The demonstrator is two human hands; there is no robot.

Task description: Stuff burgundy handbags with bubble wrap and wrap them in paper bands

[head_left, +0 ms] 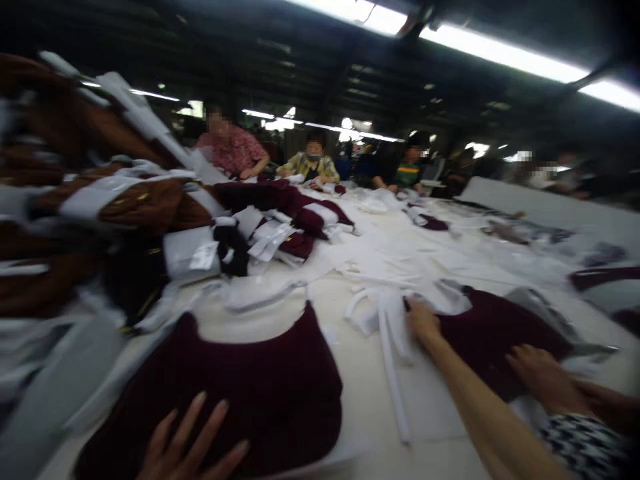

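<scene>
My left hand (193, 443) lies flat with its fingers spread on a dark maroon curved fabric piece (260, 387) at the near edge of the table. My right hand (423, 321) reaches forward, its arm coming in from the bottom right. Its fingers curl down where some white strips (390, 333) meet a second maroon piece (493, 333); what they grip is hidden. Another person's hand (543, 380), with a black-and-white patterned sleeve (585, 443), rests on that second maroon piece.
A tall blurred pile of brown, white and maroon cut pieces (115, 207) stands at the left. White scraps cover the long pale table (350, 413). Several people sit at the far end (310, 163). Grey and maroon pieces lie at the right.
</scene>
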